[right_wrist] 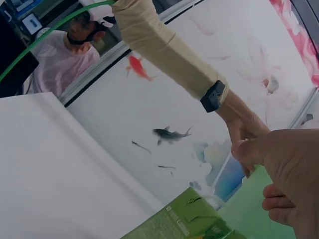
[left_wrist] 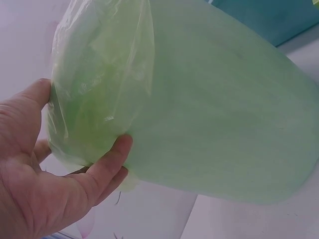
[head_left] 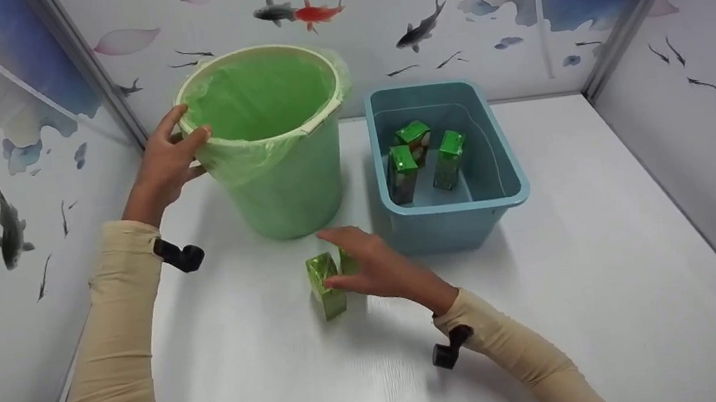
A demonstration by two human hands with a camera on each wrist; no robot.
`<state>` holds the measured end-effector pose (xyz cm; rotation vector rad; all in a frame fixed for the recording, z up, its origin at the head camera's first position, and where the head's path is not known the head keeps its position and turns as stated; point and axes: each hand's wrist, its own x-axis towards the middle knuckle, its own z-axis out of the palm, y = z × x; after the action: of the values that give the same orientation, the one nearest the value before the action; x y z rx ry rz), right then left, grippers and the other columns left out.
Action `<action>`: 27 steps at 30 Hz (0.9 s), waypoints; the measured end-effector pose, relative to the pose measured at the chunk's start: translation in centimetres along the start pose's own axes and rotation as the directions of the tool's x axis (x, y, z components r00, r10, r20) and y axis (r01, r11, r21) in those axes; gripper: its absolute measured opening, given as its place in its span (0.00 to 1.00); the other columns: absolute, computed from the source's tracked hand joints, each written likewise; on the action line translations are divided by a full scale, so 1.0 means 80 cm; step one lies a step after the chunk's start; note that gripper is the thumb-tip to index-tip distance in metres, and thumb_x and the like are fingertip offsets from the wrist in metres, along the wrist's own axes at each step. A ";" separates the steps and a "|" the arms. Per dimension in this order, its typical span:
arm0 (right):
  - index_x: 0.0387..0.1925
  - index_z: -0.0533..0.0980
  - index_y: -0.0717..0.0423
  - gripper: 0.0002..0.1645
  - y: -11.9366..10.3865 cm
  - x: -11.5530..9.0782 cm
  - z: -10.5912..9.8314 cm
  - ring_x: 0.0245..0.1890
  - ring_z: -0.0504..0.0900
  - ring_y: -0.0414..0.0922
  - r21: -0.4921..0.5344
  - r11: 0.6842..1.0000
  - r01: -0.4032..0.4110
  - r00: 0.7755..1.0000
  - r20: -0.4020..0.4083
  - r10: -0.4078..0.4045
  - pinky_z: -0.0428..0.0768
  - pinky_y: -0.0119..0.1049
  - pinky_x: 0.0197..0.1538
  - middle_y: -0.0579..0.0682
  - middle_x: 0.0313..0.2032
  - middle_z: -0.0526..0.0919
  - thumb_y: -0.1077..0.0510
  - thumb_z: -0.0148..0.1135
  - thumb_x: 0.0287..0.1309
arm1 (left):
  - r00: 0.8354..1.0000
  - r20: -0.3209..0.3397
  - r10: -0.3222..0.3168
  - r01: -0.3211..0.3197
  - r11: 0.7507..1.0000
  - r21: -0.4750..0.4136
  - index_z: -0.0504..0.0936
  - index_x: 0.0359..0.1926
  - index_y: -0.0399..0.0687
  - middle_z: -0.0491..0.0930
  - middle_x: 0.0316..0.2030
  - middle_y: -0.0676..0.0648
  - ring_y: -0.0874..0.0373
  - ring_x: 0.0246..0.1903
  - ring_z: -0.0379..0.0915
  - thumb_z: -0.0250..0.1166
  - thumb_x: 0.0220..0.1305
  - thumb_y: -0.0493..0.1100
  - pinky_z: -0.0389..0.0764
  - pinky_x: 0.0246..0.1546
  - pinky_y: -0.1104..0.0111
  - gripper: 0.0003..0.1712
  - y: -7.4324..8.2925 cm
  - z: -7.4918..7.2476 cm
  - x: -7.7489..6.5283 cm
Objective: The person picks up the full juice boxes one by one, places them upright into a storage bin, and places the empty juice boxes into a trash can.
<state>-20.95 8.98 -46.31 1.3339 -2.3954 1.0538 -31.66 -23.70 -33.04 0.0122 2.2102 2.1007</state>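
My left hand (head_left: 168, 158) holds the left rim of a pale green bucket (head_left: 289, 188) lined with a thin green plastic bag (head_left: 245, 156). In the left wrist view, its fingers (left_wrist: 112, 159) rest against the bag and bucket wall. Low over the table, my right hand (head_left: 375, 263) has its thumb and fingers apart. Its thumb overlaps a small green drink carton (head_left: 333, 305) standing upright; a second green carton (head_left: 348, 264) is partly hidden behind the hand. In the right wrist view, one carton (right_wrist: 174, 221) shows at the bottom edge.
A blue plastic tub (head_left: 455, 223) stands right of the bucket, with several green-topped cartons (head_left: 451, 146) inside. Printed panels with fish (head_left: 419, 29) wall the white table (head_left: 607, 253) at the back and sides. A person (right_wrist: 65, 59) appears in the right wrist view.
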 end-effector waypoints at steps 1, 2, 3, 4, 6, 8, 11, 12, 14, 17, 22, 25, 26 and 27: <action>0.70 0.68 0.63 0.43 0.003 0.000 0.001 0.64 0.74 0.52 -0.022 1.000 0.016 0.999 0.033 -0.016 0.75 0.46 0.65 0.59 0.63 0.76 0.50 0.75 0.59 | 1.000 0.002 -0.001 0.001 1.000 0.005 0.45 0.82 0.62 0.45 0.77 0.34 0.38 0.72 0.57 0.65 0.71 0.49 0.64 0.68 0.44 0.49 -0.001 0.000 0.000; 0.70 0.68 0.63 0.44 0.005 0.001 0.001 0.64 0.74 0.52 -0.040 0.999 0.031 0.997 0.065 -0.029 0.75 0.46 0.65 0.59 0.64 0.76 0.49 0.75 0.59 | 1.000 0.002 -0.001 0.001 1.000 0.009 0.44 0.82 0.62 0.45 0.77 0.34 0.38 0.72 0.56 0.65 0.71 0.50 0.63 0.69 0.44 0.49 -0.001 0.000 0.000; 0.70 0.67 0.63 0.45 0.007 0.002 0.002 0.65 0.74 0.52 -0.058 0.997 0.047 0.995 0.092 -0.041 0.75 0.46 0.65 0.59 0.64 0.75 0.49 0.75 0.59 | 1.000 0.001 0.001 -0.001 1.000 0.010 0.45 0.82 0.62 0.45 0.77 0.34 0.37 0.72 0.56 0.65 0.71 0.50 0.63 0.69 0.44 0.49 -0.002 0.000 -0.001; 0.70 0.67 0.63 0.45 0.008 0.003 0.002 0.65 0.74 0.53 -0.079 0.995 0.063 0.992 0.114 -0.054 0.74 0.45 0.65 0.59 0.64 0.75 0.48 0.75 0.58 | 1.000 0.000 0.002 -0.002 1.000 0.011 0.44 0.82 0.62 0.44 0.77 0.34 0.37 0.73 0.56 0.65 0.71 0.50 0.63 0.69 0.44 0.49 -0.002 -0.001 -0.001; 0.70 0.67 0.63 0.45 0.010 0.005 0.003 0.65 0.73 0.53 -0.109 0.990 0.089 0.986 0.149 -0.072 0.75 0.45 0.65 0.58 0.64 0.75 0.48 0.75 0.59 | 1.000 -0.005 0.006 -0.006 1.000 0.014 0.45 0.82 0.62 0.44 0.77 0.34 0.37 0.73 0.56 0.65 0.70 0.50 0.63 0.69 0.43 0.49 -0.002 -0.001 -0.001; 0.70 0.67 0.63 0.44 0.012 0.006 0.005 0.65 0.73 0.52 -0.129 0.986 0.108 0.980 0.179 -0.084 0.75 0.44 0.65 0.58 0.64 0.75 0.48 0.75 0.59 | 1.000 -0.009 0.009 -0.008 1.000 0.015 0.45 0.82 0.62 0.44 0.77 0.33 0.37 0.73 0.56 0.65 0.71 0.50 0.63 0.69 0.43 0.49 -0.002 -0.001 -0.001; 0.69 0.67 0.63 0.43 0.013 0.008 0.009 0.65 0.73 0.51 -0.144 0.981 0.129 0.971 0.219 -0.096 0.76 0.41 0.64 0.58 0.64 0.74 0.49 0.74 0.59 | 1.000 -0.009 0.009 -0.009 1.000 0.014 0.45 0.82 0.61 0.44 0.77 0.33 0.37 0.73 0.55 0.65 0.71 0.50 0.63 0.69 0.43 0.49 -0.004 -0.001 0.000; 0.68 0.68 0.63 0.42 0.012 0.008 0.010 0.64 0.74 0.51 -0.148 0.980 0.135 0.967 0.233 -0.099 0.77 0.41 0.64 0.58 0.64 0.74 0.49 0.74 0.59 | 1.000 -0.009 0.009 -0.009 1.000 0.011 0.45 0.82 0.61 0.44 0.77 0.33 0.37 0.73 0.55 0.65 0.71 0.50 0.63 0.69 0.43 0.49 -0.004 0.000 0.000; 0.68 0.68 0.62 0.41 0.013 0.009 0.012 0.63 0.74 0.50 -0.164 0.976 0.145 0.960 0.261 -0.099 0.78 0.39 0.62 0.57 0.63 0.75 0.49 0.74 0.59 | 1.000 -0.011 0.007 -0.007 1.000 0.004 0.46 0.82 0.61 0.45 0.77 0.33 0.37 0.72 0.56 0.65 0.71 0.50 0.63 0.69 0.44 0.48 -0.006 0.000 0.001; 0.67 0.69 0.61 0.40 0.013 0.011 0.014 0.62 0.75 0.48 -0.195 0.969 0.149 0.949 0.304 -0.084 0.78 0.38 0.61 0.55 0.63 0.75 0.48 0.74 0.59 | 1.000 -0.011 0.002 -0.002 1.000 -0.006 0.46 0.82 0.62 0.47 0.76 0.33 0.38 0.71 0.58 0.64 0.71 0.49 0.64 0.68 0.44 0.48 -0.008 0.001 0.001; 0.67 0.70 0.59 0.40 0.013 0.013 0.014 0.62 0.75 0.46 -0.237 0.963 0.131 0.938 0.345 -0.043 0.78 0.38 0.62 0.53 0.62 0.76 0.47 0.74 0.60 | 1.000 -0.006 0.004 -0.004 1.000 0.001 0.46 0.82 0.62 0.49 0.76 0.33 0.38 0.71 0.59 0.64 0.71 0.50 0.64 0.68 0.44 0.48 -0.008 0.001 0.001; 0.67 0.71 0.59 0.40 0.013 0.014 0.014 0.62 0.76 0.46 -0.232 0.965 0.125 0.939 0.341 -0.039 0.78 0.38 0.62 0.53 0.62 0.77 0.48 0.74 0.59 | 1.000 -0.008 0.011 -0.011 1.000 0.001 0.46 0.82 0.61 0.49 0.76 0.33 0.38 0.71 0.59 0.64 0.71 0.50 0.64 0.68 0.44 0.48 -0.006 0.001 0.001; 0.67 0.71 0.60 0.39 0.012 0.014 0.014 0.62 0.76 0.46 -0.226 0.966 0.123 0.941 0.336 -0.042 0.78 0.38 0.62 0.53 0.62 0.77 0.48 0.74 0.59 | 1.000 -0.008 0.012 -0.012 1.000 0.001 0.46 0.82 0.61 0.49 0.76 0.33 0.38 0.71 0.59 0.64 0.71 0.50 0.64 0.68 0.44 0.48 -0.005 0.001 0.001; 0.67 0.71 0.60 0.39 0.012 0.015 0.013 0.62 0.76 0.46 -0.220 0.968 0.124 0.943 0.330 -0.045 0.78 0.38 0.62 0.53 0.62 0.77 0.48 0.75 0.59 | 1.000 -0.007 0.012 -0.012 1.000 0.000 0.46 0.82 0.61 0.49 0.76 0.32 0.37 0.70 0.60 0.65 0.71 0.50 0.64 0.68 0.44 0.48 -0.005 0.001 0.001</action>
<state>-22.25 7.83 -47.00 1.6065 -2.5593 0.5340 -31.71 -23.66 -33.45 0.0180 2.2202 2.1098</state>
